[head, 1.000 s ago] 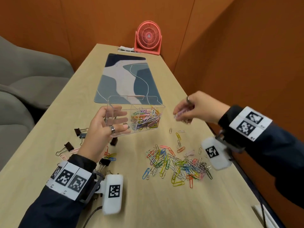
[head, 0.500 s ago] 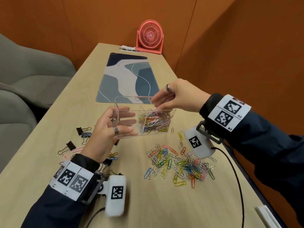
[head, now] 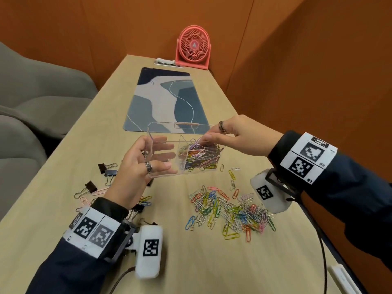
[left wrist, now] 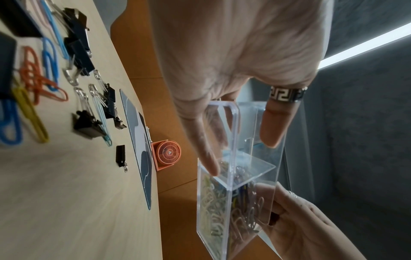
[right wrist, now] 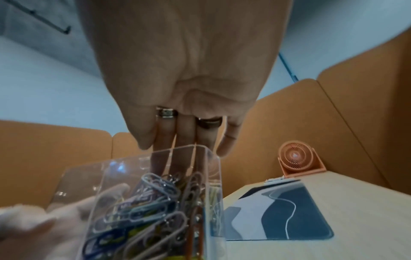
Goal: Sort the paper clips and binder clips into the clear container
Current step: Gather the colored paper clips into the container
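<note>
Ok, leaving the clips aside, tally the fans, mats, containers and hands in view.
fan: 1
mat: 1
container: 1
hands: 2, the left hand and the right hand
Total: 5

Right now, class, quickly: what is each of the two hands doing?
Left hand: grips the clear container by its left end.
Right hand: fingertips in the paper-clip compartment; whether they pinch clips cannot be told.
</note>
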